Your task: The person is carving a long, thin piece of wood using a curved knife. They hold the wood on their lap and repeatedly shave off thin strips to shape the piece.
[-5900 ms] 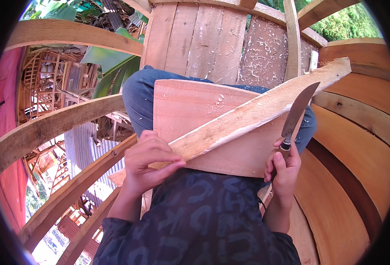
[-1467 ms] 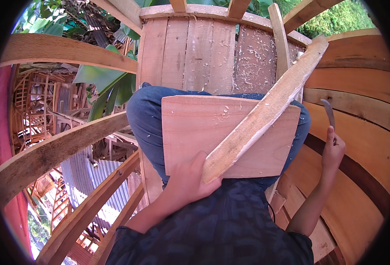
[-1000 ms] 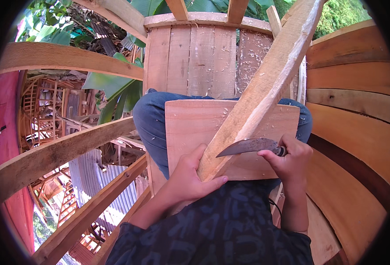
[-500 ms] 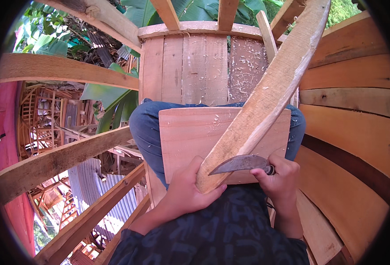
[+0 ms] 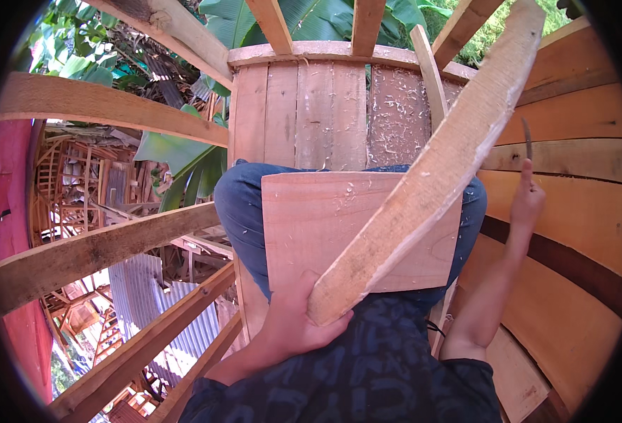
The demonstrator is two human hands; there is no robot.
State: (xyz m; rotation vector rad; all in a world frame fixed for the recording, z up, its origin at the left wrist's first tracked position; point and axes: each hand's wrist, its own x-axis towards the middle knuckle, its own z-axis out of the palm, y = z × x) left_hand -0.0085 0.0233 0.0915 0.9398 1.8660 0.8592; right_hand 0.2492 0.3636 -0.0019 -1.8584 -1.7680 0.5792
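My left hand (image 5: pixel 298 317) is wrapped round the near end of a long wooden plank (image 5: pixel 423 185). The plank slants away to the upper right, its right edge pale and freshly cut. Beneath it, a flat reddish board (image 5: pixel 318 225) lies across my lap with a few shavings on it. Out to the right, my right hand (image 5: pixel 526 201) is raised and grips a knife (image 5: pixel 527 137) whose blade points up, apart from the plank. The blade is seen nearly edge-on, and the fingers hide its handle.
Ahead is a slatted wooden floor (image 5: pixel 314 113) strewn with curled shavings toward its right. Wooden rails (image 5: pixel 113 233) run along the left, with corrugated metal sheets (image 5: pixel 138 296) below. An orange plank wall (image 5: pixel 571 204) stands close on the right. Banana leaves (image 5: pixel 311 20) hang beyond.
My right hand has swung the knife off the plank's near end, up and out to the right. My left hand keeps its hold, and the plank has tilted slightly rightward.
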